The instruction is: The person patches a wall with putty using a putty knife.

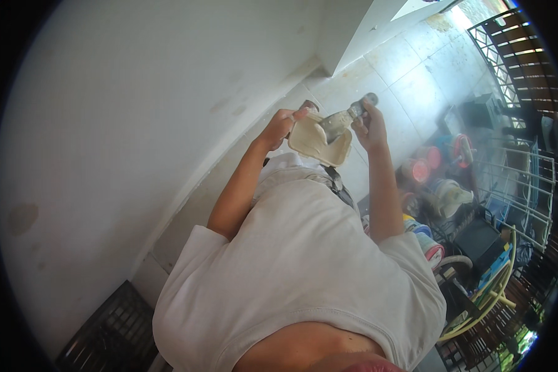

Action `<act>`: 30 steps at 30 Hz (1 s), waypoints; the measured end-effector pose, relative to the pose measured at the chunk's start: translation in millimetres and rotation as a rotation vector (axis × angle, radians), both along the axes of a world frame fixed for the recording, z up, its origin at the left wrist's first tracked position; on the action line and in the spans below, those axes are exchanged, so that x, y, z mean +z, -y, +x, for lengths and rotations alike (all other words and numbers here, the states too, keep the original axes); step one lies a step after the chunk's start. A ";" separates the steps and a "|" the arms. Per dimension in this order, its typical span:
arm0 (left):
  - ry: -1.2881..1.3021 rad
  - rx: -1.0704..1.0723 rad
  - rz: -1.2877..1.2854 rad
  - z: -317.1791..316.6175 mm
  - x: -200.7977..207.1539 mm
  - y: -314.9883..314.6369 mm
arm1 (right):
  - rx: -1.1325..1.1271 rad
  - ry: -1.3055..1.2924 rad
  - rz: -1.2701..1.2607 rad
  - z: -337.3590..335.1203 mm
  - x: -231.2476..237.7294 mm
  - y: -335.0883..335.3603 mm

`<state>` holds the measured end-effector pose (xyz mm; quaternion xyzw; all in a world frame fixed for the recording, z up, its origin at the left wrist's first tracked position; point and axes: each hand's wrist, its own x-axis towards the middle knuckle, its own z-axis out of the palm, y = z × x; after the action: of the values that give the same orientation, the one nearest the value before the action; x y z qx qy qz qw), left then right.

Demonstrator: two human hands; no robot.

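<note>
Ahead, the outstretched left hand [280, 129] grips a shallow rectangular cream tray [305, 135]; the extended right hand [372, 128] holds a broad-bladed grey scraper [336, 125] aslant over it.

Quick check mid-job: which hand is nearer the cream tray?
Left. The left hand grips the tray at its left edge; the right hand is off to the tray's right, holding a scraper whose blade reaches over it.

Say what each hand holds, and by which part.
Left hand: tray, by its left side. Right hand: scraper, by its handle.
</note>
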<state>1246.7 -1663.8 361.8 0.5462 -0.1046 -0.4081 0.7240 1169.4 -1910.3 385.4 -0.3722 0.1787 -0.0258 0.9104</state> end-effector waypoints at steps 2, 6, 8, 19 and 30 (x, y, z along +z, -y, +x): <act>-0.019 0.034 -0.001 25.2 4.4 -24.9 | -0.110 0.054 -0.178 2.6 21.9 -33.6; -0.058 0.136 0.015 62.4 13.5 -68.3 | -0.188 0.179 -0.580 -11.2 56.2 -94.7; -0.055 0.143 0.031 73.5 22.1 -84.3 | -0.192 0.253 -0.696 -16.9 64.1 -120.1; 0.013 0.389 -0.135 117.2 11.2 -127.7 | -0.230 0.295 -1.051 9.6 81.9 -198.8; 0.130 0.317 -0.087 96.3 40.2 -59.1 | -0.601 0.190 -0.270 -2.3 77.2 -138.7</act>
<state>1342.9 -1604.7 402.0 0.5493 -0.0812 -0.2479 0.7939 1167.1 -1771.6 462.6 -0.4161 0.1898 -0.3508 0.8172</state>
